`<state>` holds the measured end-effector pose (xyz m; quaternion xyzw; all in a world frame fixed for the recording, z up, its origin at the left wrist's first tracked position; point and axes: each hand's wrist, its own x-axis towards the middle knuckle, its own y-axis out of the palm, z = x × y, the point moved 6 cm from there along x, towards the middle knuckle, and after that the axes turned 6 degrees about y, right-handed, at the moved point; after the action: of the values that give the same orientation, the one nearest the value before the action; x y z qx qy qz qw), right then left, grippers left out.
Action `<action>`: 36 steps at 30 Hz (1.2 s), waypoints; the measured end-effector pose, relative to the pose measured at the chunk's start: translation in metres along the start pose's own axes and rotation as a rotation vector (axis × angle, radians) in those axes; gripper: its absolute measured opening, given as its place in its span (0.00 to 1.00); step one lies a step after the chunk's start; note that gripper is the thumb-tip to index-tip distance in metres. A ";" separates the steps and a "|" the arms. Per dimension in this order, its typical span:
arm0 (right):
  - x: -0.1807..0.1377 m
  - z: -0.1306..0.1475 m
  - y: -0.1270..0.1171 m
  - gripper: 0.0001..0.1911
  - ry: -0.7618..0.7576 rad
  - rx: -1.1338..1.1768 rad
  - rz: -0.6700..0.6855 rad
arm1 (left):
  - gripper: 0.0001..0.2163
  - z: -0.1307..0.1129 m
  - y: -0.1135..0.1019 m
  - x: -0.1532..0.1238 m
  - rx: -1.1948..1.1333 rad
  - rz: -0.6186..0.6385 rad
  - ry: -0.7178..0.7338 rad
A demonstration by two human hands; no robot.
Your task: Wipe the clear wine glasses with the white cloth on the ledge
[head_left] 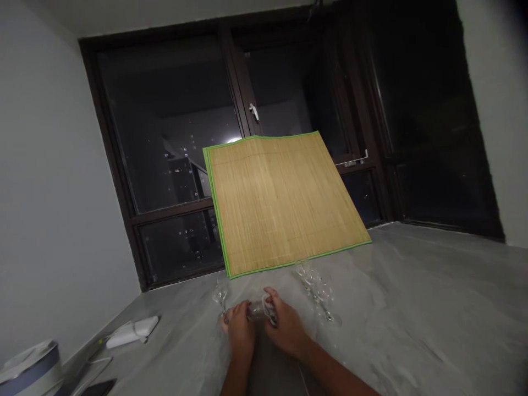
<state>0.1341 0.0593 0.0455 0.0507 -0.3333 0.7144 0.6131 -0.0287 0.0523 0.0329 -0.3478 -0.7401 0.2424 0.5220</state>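
Note:
Near the counter's front edge, a clear drinking glass (256,309) is held sideways between my two hands. My left hand (240,328) is closed around its left part. My right hand (289,328) is closed at the glass's right end, pinching a small white cloth (270,309) against it; blur hides the cloth's exact shape. Just beyond my left hand is a clear stemmed glass (220,293). Several more clear stemmed glasses (315,291) stand to the right of my right hand, their outlines faint against the grey counter.
A bamboo mat (280,203) with green edging leans upright against the dark-framed window (165,126) behind the grey marbled counter (412,308). At left are a white device with a cord (132,331), a dark flat object (99,388) and a blue-and-white container (31,369).

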 end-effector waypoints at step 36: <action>0.010 -0.019 0.013 0.29 0.218 0.808 0.091 | 0.16 -0.005 -0.005 0.002 -0.086 0.064 -0.042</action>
<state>0.1264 0.0782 0.0303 0.1965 0.0384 0.8153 0.5433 -0.0262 0.0504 0.0393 -0.3881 -0.7492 0.2343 0.4829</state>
